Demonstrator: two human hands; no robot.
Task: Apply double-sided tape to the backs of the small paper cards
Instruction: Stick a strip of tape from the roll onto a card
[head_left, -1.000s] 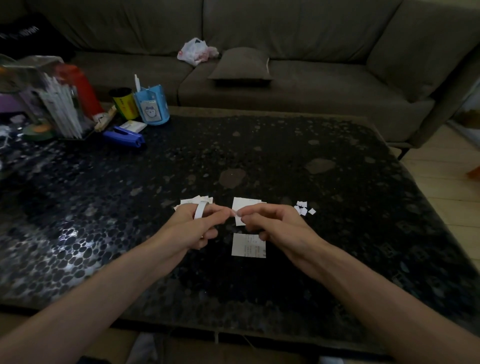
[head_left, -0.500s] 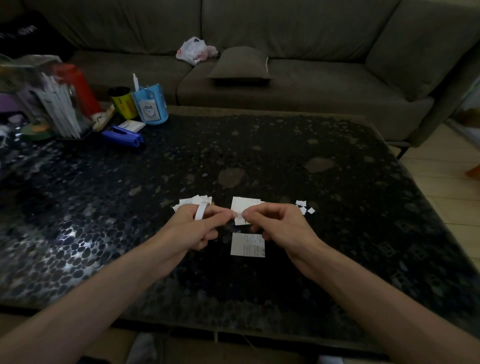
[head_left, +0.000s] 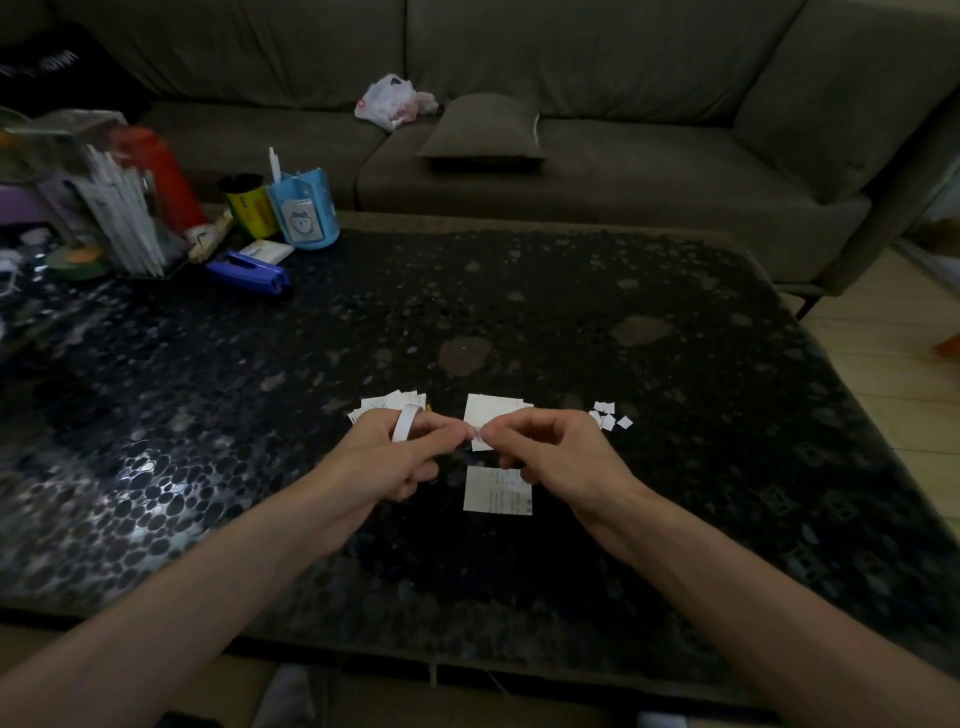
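Note:
My left hand (head_left: 395, 457) holds a white roll of double-sided tape (head_left: 405, 423), worn like a ring over a finger, and pinches the tape's end. My right hand (head_left: 561, 457) pinches the same short strip of tape (head_left: 476, 430) from the other side; the fingertips of both hands meet there. A small paper card (head_left: 497, 489) with faint print lies on the table just below the hands. A stack of white cards (head_left: 488, 413) lies behind my right fingers. Another pile of cards (head_left: 384, 404) sits behind my left hand.
Several tiny white paper scraps (head_left: 609, 417) lie right of the hands. On the dark pebbled table (head_left: 571, 322), far left, stand a blue stapler (head_left: 248, 272), a blue holder (head_left: 304, 214), a yellow can (head_left: 249, 206) and a red bottle (head_left: 166, 176). A sofa (head_left: 571, 156) runs behind.
Both hands stay pinched together at the tape with almost no movement; the fingertips have shifted only slightly.

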